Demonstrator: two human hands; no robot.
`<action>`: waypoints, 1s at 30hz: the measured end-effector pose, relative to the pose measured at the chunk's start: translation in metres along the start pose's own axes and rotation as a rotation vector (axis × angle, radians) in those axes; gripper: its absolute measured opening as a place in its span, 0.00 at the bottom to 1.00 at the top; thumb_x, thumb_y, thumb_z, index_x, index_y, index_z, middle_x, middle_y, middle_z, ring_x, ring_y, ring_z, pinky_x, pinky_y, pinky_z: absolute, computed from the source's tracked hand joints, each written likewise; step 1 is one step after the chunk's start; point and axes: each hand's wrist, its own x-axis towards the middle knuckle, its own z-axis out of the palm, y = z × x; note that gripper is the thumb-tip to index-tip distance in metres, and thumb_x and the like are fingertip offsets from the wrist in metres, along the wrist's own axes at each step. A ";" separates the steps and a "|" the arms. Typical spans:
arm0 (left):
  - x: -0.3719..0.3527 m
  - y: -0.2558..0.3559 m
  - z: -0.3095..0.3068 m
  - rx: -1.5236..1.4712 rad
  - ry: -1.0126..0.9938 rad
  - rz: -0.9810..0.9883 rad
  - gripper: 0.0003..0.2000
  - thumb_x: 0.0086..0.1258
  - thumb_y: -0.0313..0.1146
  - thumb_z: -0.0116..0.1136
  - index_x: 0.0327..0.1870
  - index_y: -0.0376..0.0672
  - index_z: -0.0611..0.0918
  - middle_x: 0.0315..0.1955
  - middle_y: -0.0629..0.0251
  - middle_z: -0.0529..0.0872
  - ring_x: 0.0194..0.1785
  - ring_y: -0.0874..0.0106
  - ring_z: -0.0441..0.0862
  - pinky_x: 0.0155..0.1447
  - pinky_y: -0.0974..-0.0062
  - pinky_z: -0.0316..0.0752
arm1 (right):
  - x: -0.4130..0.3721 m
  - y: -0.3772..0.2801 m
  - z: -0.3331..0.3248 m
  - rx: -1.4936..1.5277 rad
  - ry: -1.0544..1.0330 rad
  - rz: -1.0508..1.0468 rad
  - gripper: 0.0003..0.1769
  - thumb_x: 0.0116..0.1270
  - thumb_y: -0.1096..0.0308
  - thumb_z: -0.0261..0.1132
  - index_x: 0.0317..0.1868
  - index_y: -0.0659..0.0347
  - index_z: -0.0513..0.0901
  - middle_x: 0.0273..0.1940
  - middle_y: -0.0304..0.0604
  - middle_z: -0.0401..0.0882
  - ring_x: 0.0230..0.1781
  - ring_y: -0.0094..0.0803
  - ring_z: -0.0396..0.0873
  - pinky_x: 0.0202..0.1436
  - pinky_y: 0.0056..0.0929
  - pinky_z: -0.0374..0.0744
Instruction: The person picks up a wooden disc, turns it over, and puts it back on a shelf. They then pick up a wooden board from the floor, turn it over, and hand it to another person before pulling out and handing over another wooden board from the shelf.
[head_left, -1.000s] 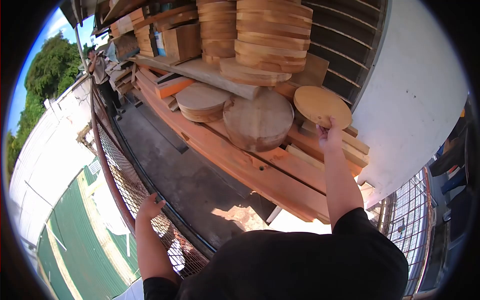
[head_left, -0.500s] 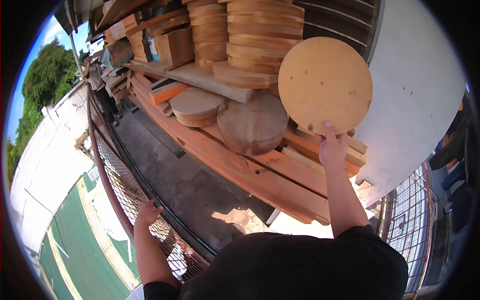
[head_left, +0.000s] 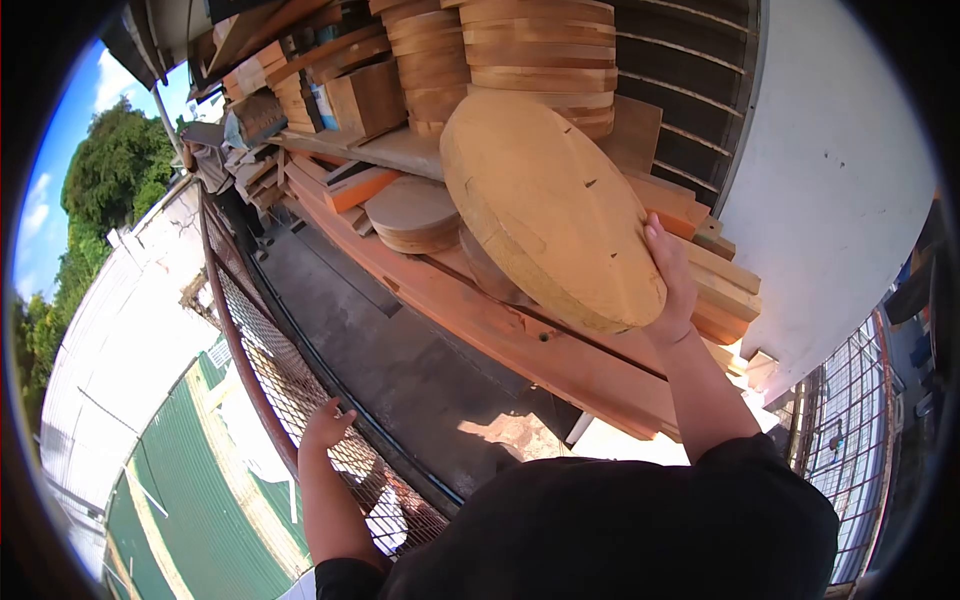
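A large round wooden disc (head_left: 550,210) is held up and tilted, its thick edge showing along the lower left. My right hand (head_left: 672,285) grips it at its right rim, fingers on the near face. Beneath it, a dark round slab (head_left: 487,268) is mostly hidden on the orange-brown boards (head_left: 480,325). Left of that slab lies a short pile of round discs (head_left: 410,213). My left hand (head_left: 328,424) hangs near the mesh railing with its fingers apart and nothing in it.
Tall stacks of round wood pieces (head_left: 540,45) stand behind the disc. A rusty-framed mesh railing (head_left: 240,350) runs along the left of the walkway (head_left: 340,300). A person (head_left: 215,165) stands at the far end. A white wall (head_left: 840,190) rises on the right.
The disc has swung left and turned from nearly face-on to a slant, now covering much of the dark slab. The view has shifted slightly. My left hand remains apart from everything.
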 end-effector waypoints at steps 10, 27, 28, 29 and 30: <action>-0.005 0.006 -0.003 -0.092 -0.037 -0.007 0.40 0.72 0.55 0.67 0.76 0.34 0.72 0.64 0.40 0.83 0.68 0.49 0.82 0.71 0.58 0.76 | -0.007 -0.008 0.009 0.071 -0.008 -0.011 0.43 0.51 0.66 0.84 0.68 0.69 0.78 0.69 0.61 0.79 0.62 0.54 0.83 0.66 0.42 0.80; -0.010 0.010 -0.004 -0.002 -0.066 -0.048 0.43 0.73 0.61 0.61 0.78 0.34 0.70 0.72 0.41 0.75 0.77 0.49 0.71 0.80 0.59 0.65 | -0.029 -0.001 0.021 0.160 -0.088 0.227 0.26 0.77 0.79 0.59 0.74 0.71 0.73 0.71 0.57 0.77 0.71 0.49 0.77 0.74 0.38 0.76; -0.013 0.014 -0.007 -0.007 -0.074 -0.050 0.43 0.73 0.61 0.61 0.78 0.34 0.70 0.73 0.42 0.75 0.78 0.49 0.71 0.81 0.58 0.64 | -0.031 -0.001 0.022 0.155 -0.087 0.258 0.26 0.77 0.80 0.59 0.74 0.71 0.73 0.71 0.57 0.77 0.71 0.50 0.77 0.74 0.38 0.76; -0.009 0.010 -0.005 -0.001 -0.072 -0.051 0.43 0.73 0.61 0.61 0.78 0.34 0.69 0.73 0.42 0.75 0.78 0.49 0.70 0.81 0.58 0.64 | -0.032 -0.001 0.023 0.149 -0.094 0.269 0.27 0.77 0.79 0.60 0.74 0.71 0.73 0.70 0.57 0.77 0.71 0.50 0.77 0.73 0.38 0.77; -0.005 0.008 -0.001 0.004 -0.071 -0.051 0.43 0.73 0.61 0.61 0.78 0.34 0.69 0.73 0.42 0.74 0.78 0.49 0.70 0.81 0.58 0.64 | -0.032 -0.002 0.023 0.142 -0.100 0.279 0.27 0.77 0.79 0.60 0.74 0.71 0.72 0.70 0.57 0.78 0.71 0.50 0.78 0.73 0.38 0.77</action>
